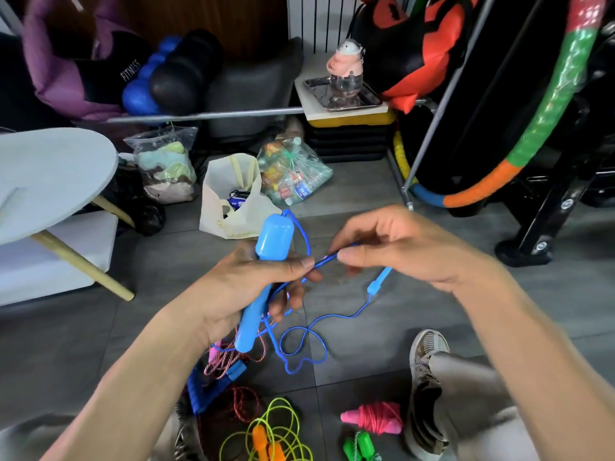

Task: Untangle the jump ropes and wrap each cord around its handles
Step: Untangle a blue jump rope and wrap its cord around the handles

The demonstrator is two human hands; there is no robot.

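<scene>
My left hand (253,287) grips a light blue jump rope handle (266,261), which points up and away from me. My right hand (392,247) pinches the thin blue cord (324,259) just right of the left thumb. The cord runs on in loose loops (303,347) over the grey floor, and a second small blue piece (377,282) hangs below my right hand. On the floor near me lie a red twisted rope with dark blue handles (213,384), a yellow-green rope with orange handles (266,437), a wrapped pink rope (374,417) and green handles (359,445).
A shoe (426,377) and trouser leg sit at the lower right. Plastic bags (289,171) and a cream tote (233,201) stand ahead on the floor. A grey round table (50,174) is at left; a striped hoop (519,154) and black stand are at right.
</scene>
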